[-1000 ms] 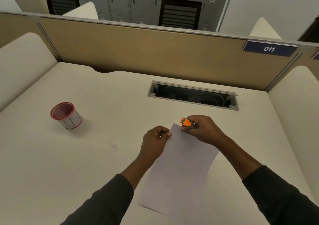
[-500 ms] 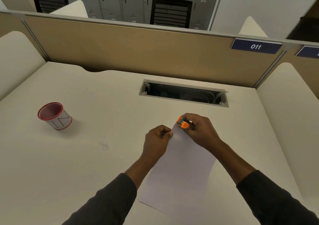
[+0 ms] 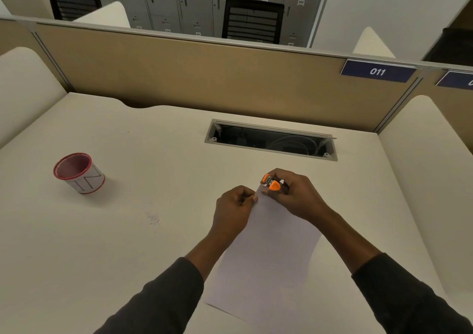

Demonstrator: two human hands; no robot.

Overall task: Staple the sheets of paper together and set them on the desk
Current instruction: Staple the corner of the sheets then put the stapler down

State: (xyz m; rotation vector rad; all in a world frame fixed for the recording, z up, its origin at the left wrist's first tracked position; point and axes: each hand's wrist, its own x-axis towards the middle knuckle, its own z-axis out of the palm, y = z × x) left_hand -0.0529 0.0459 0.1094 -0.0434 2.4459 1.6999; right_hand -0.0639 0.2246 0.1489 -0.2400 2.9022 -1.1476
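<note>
The white rectangular sheets of paper (image 3: 266,251) stretch from the person's hands back toward the body, over the middle of the pale cream desk (image 3: 128,231); the far end is held up at the hands, and whether the near end rests on the desktop cannot be told; how many sheets there are cannot be told either. The small orange-and-metal stapler (image 3: 272,183) sits at the far left corner of the paper, its orange tip pointing left and its mouth at the paper's edge; the right hand (image 3: 294,195) is curled round it, fingers over the top and thumb underneath against the paper. The left hand (image 3: 234,209) is curled too, pinching the left edge of the paper just beside that corner between thumb and fingers; the two hands are close together but apart. Dark grey sleeves cover both forearms.

Well to the left on the desk stands a round white cup with a red rim and black line markings (image 3: 78,173), upright. Beyond the hands a grey metal-framed cable slot (image 3: 271,140) is set into the desktop, with cables visible inside. A tan partition wall (image 3: 204,77) closes the back of the desk; a dark blue plate reading 011 (image 3: 377,71) is fixed near its top right. Behind the partition stand a black slatted chair back (image 3: 252,21) and a row of grey numbered lockers (image 3: 179,1).
</note>
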